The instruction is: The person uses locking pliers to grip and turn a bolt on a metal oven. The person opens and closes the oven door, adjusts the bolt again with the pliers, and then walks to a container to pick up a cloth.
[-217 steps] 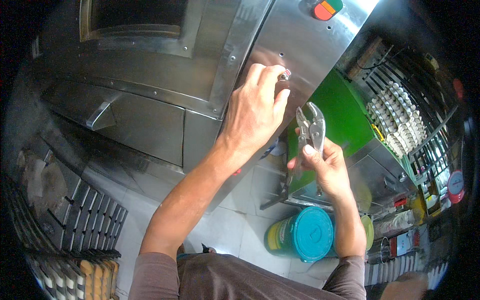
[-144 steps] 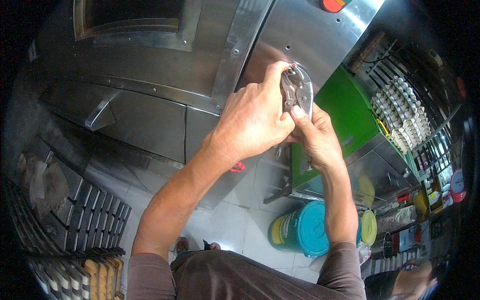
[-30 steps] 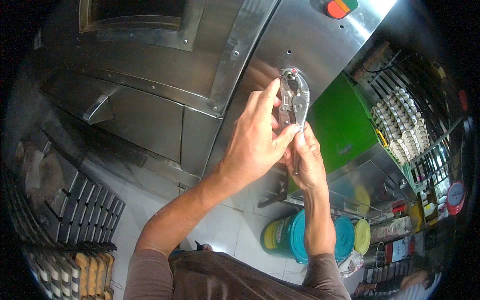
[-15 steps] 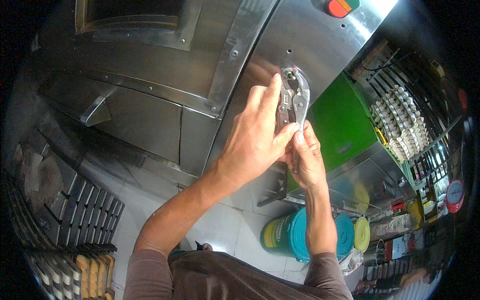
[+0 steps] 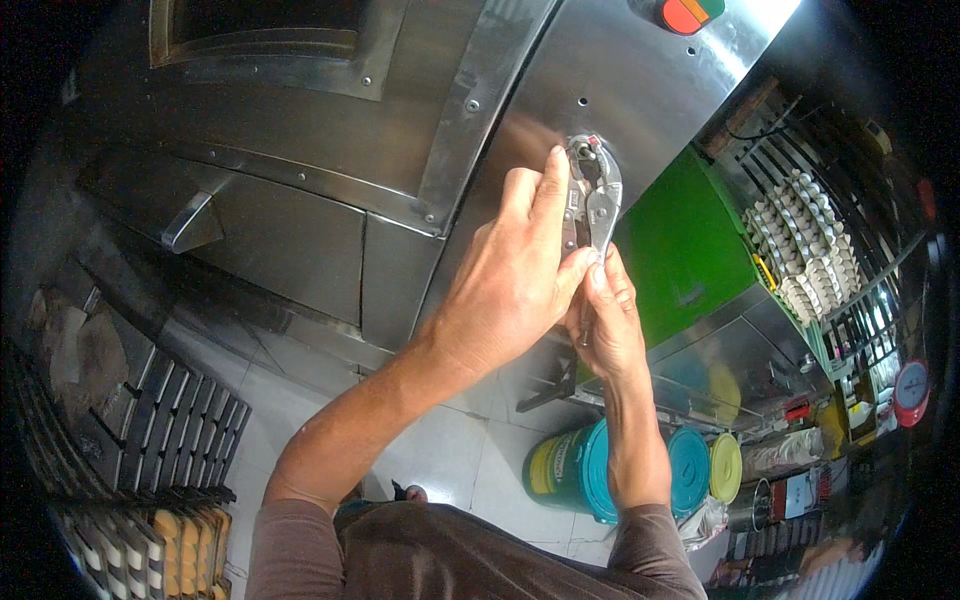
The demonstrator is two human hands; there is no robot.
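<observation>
The locking pliers (image 5: 603,212) are at the steel panel (image 5: 640,85) — long axis near to far, jaws pointing far. Right hand (image 5: 614,328) grips their near end, left hand (image 5: 515,280) their left side.

Pliers (image 5: 601,210) — lower half partly behind right hand (image 5: 614,322)

Left forearm (image 5: 365,415) slants up and rightward from lower left; left hand (image 5: 505,275) shows its back, index finger (image 5: 549,190) extended upward, thumb (image 5: 572,275) reaching right, some of the other fingers partly hidden. Right forearm (image 5: 638,440) near vertical; right hand (image 5: 615,315) sits slightly lower, fingers curled in a closed grip, thumb upright. Thumb tips lie just beside each other; contact unclear.
</observation>
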